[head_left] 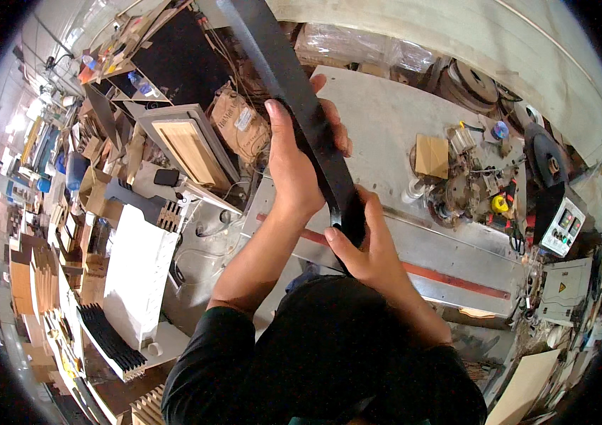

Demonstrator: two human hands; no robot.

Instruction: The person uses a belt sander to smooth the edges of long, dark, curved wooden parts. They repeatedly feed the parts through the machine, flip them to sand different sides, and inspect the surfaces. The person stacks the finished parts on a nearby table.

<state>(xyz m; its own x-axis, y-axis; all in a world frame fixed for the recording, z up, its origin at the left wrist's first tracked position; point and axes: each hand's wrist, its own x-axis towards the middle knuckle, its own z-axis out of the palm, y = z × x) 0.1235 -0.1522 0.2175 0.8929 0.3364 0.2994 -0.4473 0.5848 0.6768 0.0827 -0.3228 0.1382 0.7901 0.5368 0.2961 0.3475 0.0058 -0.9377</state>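
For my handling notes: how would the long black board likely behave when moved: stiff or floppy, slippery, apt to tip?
Probably stiff: the long black board runs straight past the left grip. It may tip if held only by the right grip, which sits near one end. Perhaps somewhat slippery: its face looks smooth, with a slight sheen.

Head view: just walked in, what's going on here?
A person holds a long black bar in both bare hands: the left hand around its middle stretch, the right hand at its near end. The bar slants up and away past the left part of a grey metal table. A tan block sits among clutter on the table's right side. Whether the bar's near end rests on anything is hidden.
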